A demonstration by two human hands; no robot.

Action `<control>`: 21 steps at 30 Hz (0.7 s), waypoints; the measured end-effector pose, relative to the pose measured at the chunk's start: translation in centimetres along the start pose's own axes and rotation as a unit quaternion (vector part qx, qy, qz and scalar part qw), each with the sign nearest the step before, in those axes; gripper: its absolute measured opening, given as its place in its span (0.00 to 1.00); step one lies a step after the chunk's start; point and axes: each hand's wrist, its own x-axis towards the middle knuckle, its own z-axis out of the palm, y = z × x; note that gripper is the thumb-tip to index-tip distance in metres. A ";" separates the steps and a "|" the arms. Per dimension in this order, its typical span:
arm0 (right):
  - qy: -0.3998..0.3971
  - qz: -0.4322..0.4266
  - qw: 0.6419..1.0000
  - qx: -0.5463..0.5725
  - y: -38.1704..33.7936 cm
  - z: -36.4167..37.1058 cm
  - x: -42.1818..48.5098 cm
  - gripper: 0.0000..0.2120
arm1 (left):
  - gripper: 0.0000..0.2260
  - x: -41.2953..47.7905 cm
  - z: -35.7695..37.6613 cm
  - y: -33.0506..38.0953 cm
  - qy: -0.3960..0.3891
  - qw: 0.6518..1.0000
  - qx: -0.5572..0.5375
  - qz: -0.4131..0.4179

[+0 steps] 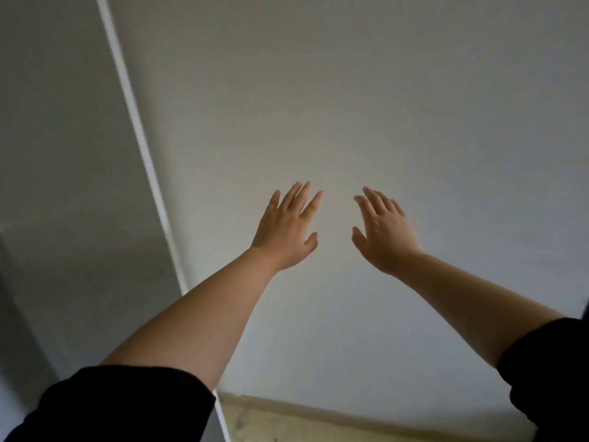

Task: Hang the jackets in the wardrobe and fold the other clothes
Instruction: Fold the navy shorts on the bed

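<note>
Both my arms reach forward toward a plain white wall [350,90]. My left hand [288,228] is held up with its fingers straight and spread, holding nothing. A short gap to its right, my right hand [382,231] is raised the same way, fingers straight and empty. Whether the palms touch the wall I cannot tell. Black short sleeves cover both upper arms. No jackets, other clothes or hangers are in view.
A white vertical edge strip [140,138] runs down the left, with a grey-white panel [57,154] beyond it, possibly a wardrobe side or door. A strip of beige floor [287,422] shows at the bottom below the wall.
</note>
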 end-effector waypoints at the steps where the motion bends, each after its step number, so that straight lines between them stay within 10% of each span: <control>1: -0.001 0.017 1.000 -0.009 2.6 0.1 -0.9 0.27 | 0.32 1.7 0.9 2.3 0.001 1.000 -0.009 0.018; 21: -0.122 0.207 0.963 -0.127 50.4 10.3 -6.7 0.28 | 0.32 32.7 24.6 41.4 -0.075 0.970 -0.171 0.158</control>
